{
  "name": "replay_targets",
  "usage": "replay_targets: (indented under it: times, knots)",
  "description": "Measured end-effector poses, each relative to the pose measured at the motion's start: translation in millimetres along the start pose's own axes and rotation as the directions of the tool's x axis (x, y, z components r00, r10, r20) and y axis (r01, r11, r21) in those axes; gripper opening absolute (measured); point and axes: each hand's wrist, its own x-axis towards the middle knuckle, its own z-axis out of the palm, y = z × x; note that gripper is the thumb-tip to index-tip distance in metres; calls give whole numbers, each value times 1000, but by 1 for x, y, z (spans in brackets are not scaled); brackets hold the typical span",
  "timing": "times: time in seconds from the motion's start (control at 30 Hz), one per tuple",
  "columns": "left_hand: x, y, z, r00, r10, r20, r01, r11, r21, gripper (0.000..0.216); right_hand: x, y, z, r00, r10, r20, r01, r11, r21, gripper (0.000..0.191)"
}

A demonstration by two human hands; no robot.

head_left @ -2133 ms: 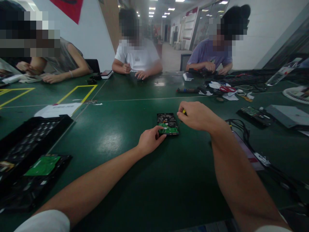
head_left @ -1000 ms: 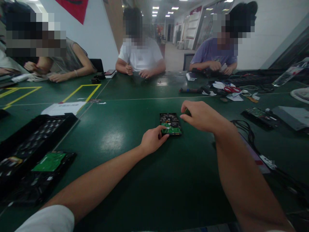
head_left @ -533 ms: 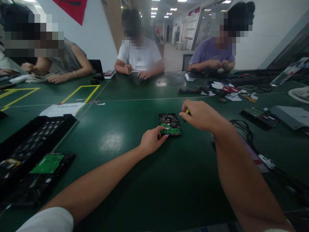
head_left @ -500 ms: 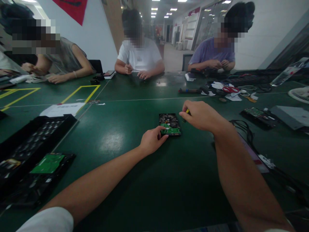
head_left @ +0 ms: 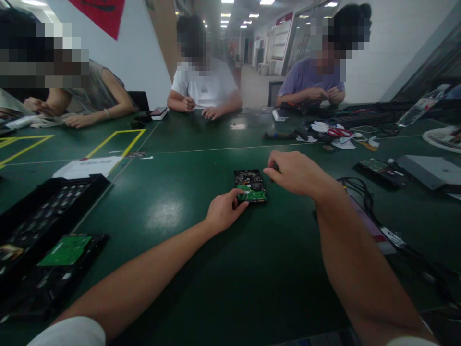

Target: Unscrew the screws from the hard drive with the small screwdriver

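A hard drive [head_left: 250, 180] lies on the green table with its green circuit board facing up. My left hand [head_left: 225, 210] grips its near left corner, fingers on the board side and thumb along the near edge. Just right of the drive, my right hand [head_left: 293, 174] is closed around a small dark screwdriver [head_left: 275, 167]. Most of that tool is hidden by my fingers, and its tip cannot be made out. The right hand is held apart from the drive.
At left are a long black tray [head_left: 46, 211] and more drives with a green board [head_left: 66, 250]. Black cables [head_left: 363, 197], another drive [head_left: 380, 172] and a grey box [head_left: 432, 172] lie at right. Across the table sit several people; a bottle [head_left: 421, 106] leans at far right.
The whole view has shifted slightly left. My left hand keeps its hold on the drive. The screwdriver's yellow part, seen before between the right fingers, now looks dark.
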Motion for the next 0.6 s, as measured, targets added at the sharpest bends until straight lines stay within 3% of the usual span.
replay_targets:
  times: [0.17,0.43,0.6]
  knots:
    - [0,2,-1,1000,-3,5,3,1000,11,37,-2,-3,2,990,-142,-14,143,986,91,21]
    - [0,0,1,1000,-16,17,16,1000,8,40,-4,-6,-5,998,65,11,-64,997,-43,27]
    - [0,0,0,1000,-6,15,6,1000,4,39,-3,-1,-3,997,-74,30,73,997,37,22]
